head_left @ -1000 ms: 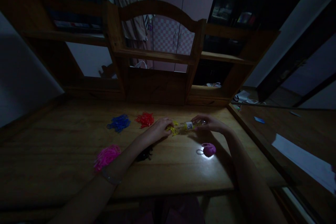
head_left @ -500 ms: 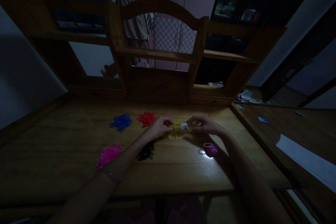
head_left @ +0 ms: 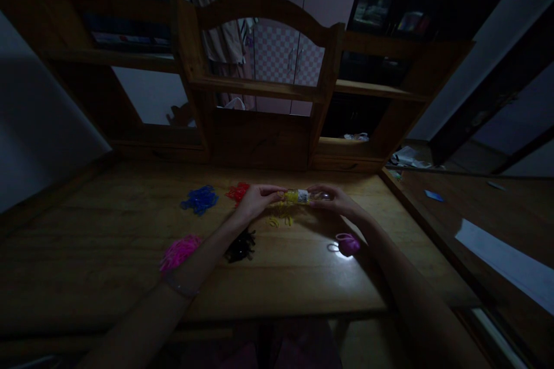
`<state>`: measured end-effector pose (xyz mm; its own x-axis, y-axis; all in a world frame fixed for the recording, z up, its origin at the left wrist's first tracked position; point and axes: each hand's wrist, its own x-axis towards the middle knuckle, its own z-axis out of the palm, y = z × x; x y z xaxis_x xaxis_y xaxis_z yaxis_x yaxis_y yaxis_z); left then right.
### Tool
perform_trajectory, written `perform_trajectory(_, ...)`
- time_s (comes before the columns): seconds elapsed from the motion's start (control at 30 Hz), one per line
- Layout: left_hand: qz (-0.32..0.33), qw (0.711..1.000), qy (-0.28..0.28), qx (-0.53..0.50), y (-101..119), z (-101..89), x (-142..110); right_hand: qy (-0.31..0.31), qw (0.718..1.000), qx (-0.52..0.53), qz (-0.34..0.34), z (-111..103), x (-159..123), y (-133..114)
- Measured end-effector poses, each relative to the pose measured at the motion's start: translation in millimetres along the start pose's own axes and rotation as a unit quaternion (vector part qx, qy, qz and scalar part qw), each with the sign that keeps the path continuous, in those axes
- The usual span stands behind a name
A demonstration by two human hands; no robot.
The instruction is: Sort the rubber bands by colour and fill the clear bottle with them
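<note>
A small clear bottle (head_left: pixel 302 195) with a white label and yellow bands inside lies sideways between my two hands, just above the desk. My right hand (head_left: pixel 331 199) is closed around its right end. At the bottle's left end, the fingers of my left hand (head_left: pixel 259 200) close on it; whether they also pinch some bands I cannot make out. Several loose yellow bands (head_left: pixel 277 220) lie on the desk below. A pile of red bands (head_left: pixel 236 192) is partly hidden behind my left hand, and black bands (head_left: pixel 242 246) lie beside my left forearm.
Blue bands (head_left: pixel 199 200) and pink bands (head_left: pixel 179 252) lie in piles on the left of the wooden desk (head_left: pixel 294 288). A purple object with a loop (head_left: pixel 347 245) rests near my right forearm. A wooden shelf unit (head_left: pixel 259 141) stands along the back edge.
The yellow bands that stuck out around the bottle's left end are gone from there, and loose ones now show on the desk below. Both hands and the bottle have moved slightly up.
</note>
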<state>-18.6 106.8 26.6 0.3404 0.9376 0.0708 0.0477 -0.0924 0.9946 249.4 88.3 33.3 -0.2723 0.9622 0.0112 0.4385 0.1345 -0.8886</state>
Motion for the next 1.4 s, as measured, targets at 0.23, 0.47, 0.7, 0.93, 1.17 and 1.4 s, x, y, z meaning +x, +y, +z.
perform_trajectory(0.23,0.043,0.998,-0.036,-0.011,8.5,-1.7,-2.6,0.000,0.998,0.068,0.017,1.3,-5.4,-9.8)
perform_trajectory(0.47,0.087,0.995,0.040,0.022,15.3,1.9,-4.8,-0.022,0.992,0.117,0.034,10.6,-6.7,-12.4)
perform_trajectory(0.7,0.155,0.981,0.080,0.083,13.7,7.5,-9.0,-0.032,0.992,0.117,0.034,12.5,-6.1,-11.5)
perform_trajectory(0.93,0.141,0.983,0.059,0.098,22.3,2.7,-12.3,-0.026,0.990,0.135,0.009,11.5,-8.4,-14.0)
perform_trajectory(1.17,0.128,0.992,-0.001,0.020,27.9,-1.7,-12.1,-0.009,0.991,0.131,0.004,10.4,-7.1,-13.5)
perform_trajectory(1.4,0.167,0.984,-0.054,-0.028,31.6,0.0,-12.4,-0.007,0.989,0.147,-0.014,9.2,-9.7,-19.8)
